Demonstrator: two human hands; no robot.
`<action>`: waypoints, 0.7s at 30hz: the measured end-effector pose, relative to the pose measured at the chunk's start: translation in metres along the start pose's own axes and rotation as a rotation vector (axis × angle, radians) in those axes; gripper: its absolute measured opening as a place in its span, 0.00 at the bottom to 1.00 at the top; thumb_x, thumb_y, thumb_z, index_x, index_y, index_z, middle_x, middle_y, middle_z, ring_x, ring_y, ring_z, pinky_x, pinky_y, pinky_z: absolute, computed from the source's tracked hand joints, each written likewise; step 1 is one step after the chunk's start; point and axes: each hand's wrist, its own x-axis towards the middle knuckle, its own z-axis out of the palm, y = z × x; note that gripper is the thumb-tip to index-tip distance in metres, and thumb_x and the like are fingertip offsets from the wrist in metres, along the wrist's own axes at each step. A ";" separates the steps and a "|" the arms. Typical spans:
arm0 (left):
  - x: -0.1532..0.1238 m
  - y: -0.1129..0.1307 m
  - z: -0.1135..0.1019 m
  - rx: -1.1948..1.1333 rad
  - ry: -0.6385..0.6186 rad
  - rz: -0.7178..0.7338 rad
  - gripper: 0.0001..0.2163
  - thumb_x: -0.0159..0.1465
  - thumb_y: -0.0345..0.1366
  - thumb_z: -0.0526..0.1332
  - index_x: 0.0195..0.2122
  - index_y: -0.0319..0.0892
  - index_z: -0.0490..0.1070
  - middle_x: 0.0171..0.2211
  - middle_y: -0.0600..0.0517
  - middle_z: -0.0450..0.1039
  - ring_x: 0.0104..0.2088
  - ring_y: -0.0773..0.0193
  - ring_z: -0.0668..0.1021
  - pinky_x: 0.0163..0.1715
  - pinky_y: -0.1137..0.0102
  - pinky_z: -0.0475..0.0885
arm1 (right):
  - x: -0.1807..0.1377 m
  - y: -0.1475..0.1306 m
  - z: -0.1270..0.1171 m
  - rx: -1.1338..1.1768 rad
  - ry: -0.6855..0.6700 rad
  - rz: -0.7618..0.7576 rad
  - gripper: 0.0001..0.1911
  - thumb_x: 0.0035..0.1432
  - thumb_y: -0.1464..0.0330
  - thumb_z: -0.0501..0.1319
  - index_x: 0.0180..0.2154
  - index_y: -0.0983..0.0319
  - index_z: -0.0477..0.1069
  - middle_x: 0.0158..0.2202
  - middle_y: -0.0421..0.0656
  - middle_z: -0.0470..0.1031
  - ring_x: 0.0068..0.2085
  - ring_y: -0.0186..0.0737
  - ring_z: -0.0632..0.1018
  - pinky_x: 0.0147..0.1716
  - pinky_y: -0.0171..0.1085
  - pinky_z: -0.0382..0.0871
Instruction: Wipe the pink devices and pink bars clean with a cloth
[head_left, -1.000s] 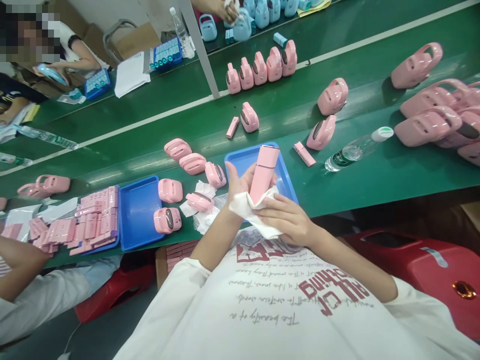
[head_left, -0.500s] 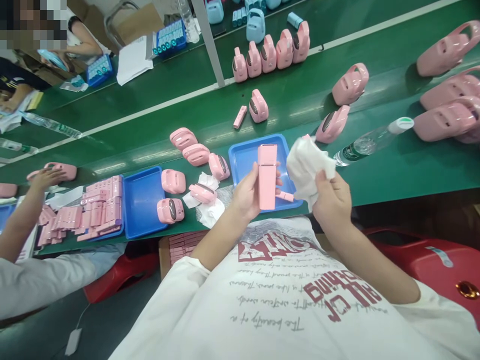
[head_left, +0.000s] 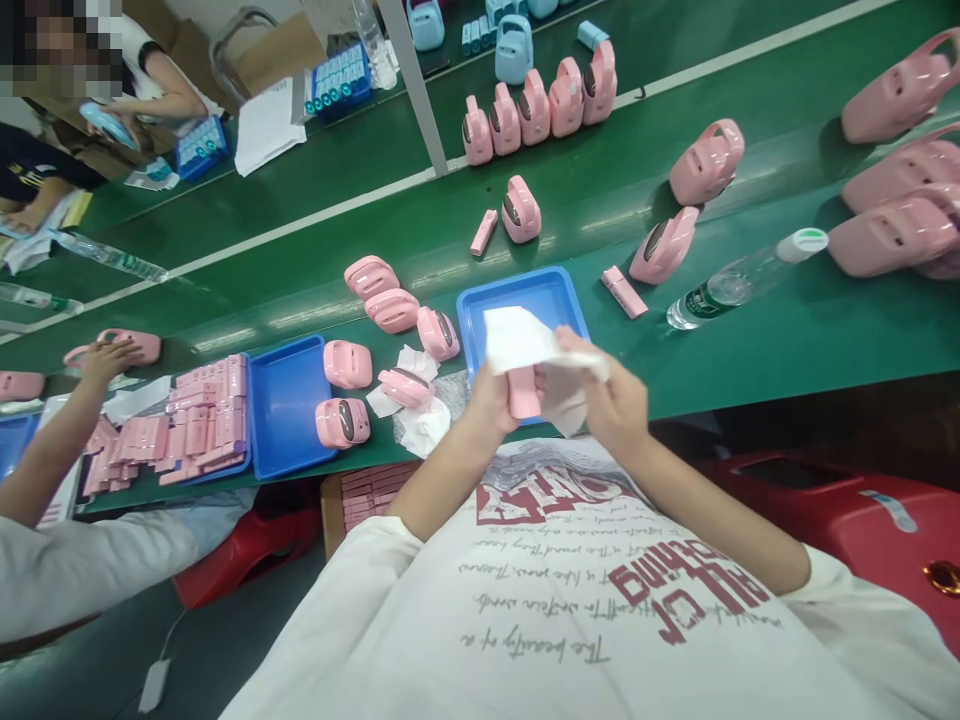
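Observation:
My left hand (head_left: 491,400) is closed round a slim pink device (head_left: 522,392), held upright over the near edge of a blue tray (head_left: 517,295). My right hand (head_left: 611,395) grips a white cloth (head_left: 525,340) and presses it over the top of the pink device, hiding most of it. Both hands meet just above my white printed shirt.
A second blue tray (head_left: 289,405) lies to the left beside stacked pink parts (head_left: 187,430). Pink handled cases (head_left: 390,310) and tissues (head_left: 416,425) sit on the green belt. A water bottle (head_left: 739,280) lies to the right. Another person's arm (head_left: 60,440) reaches in at far left.
My right hand has brought the white cloth from the right back onto the pink device, covering its top. The left hand has kept its hold on the device.

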 end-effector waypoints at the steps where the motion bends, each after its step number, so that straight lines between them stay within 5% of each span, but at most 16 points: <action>1: 0.001 0.000 0.001 0.008 -0.029 0.008 0.24 0.65 0.54 0.49 0.30 0.37 0.70 0.20 0.53 0.65 0.16 0.72 0.66 0.15 0.76 0.62 | 0.005 0.003 -0.004 0.109 0.113 0.189 0.19 0.62 0.57 0.53 0.46 0.60 0.74 0.47 0.45 0.77 0.53 0.46 0.75 0.52 0.45 0.72; 5: 0.006 0.000 0.002 0.024 -0.221 -0.018 0.29 0.64 0.58 0.46 0.35 0.36 0.72 0.20 0.54 0.64 0.17 0.72 0.68 0.16 0.77 0.64 | 0.020 0.017 -0.019 0.525 0.448 0.633 0.15 0.56 0.57 0.60 0.39 0.61 0.74 0.41 0.44 0.79 0.47 0.44 0.78 0.44 0.41 0.76; 9: 0.013 -0.004 0.008 0.091 -0.282 -0.076 0.27 0.67 0.53 0.45 0.44 0.35 0.72 0.19 0.53 0.67 0.16 0.70 0.69 0.16 0.76 0.65 | 0.020 0.020 -0.026 0.602 0.559 0.737 0.13 0.52 0.58 0.63 0.35 0.61 0.72 0.39 0.44 0.78 0.43 0.42 0.79 0.42 0.40 0.76; 17: 0.033 -0.010 0.033 0.044 -0.179 -0.122 0.26 0.68 0.50 0.44 0.48 0.33 0.71 0.24 0.49 0.73 0.19 0.68 0.73 0.20 0.73 0.69 | 0.018 0.021 -0.035 0.482 0.398 0.689 0.20 0.51 0.50 0.62 0.30 0.61 0.69 0.28 0.39 0.74 0.30 0.36 0.75 0.29 0.35 0.70; 21: 0.045 -0.013 0.042 0.036 -0.151 -0.098 0.14 0.62 0.38 0.59 0.45 0.34 0.72 0.23 0.54 0.69 0.20 0.72 0.72 0.21 0.77 0.68 | 0.034 0.037 -0.064 0.130 0.131 0.608 0.14 0.53 0.58 0.59 0.31 0.62 0.73 0.27 0.39 0.75 0.30 0.36 0.74 0.31 0.35 0.69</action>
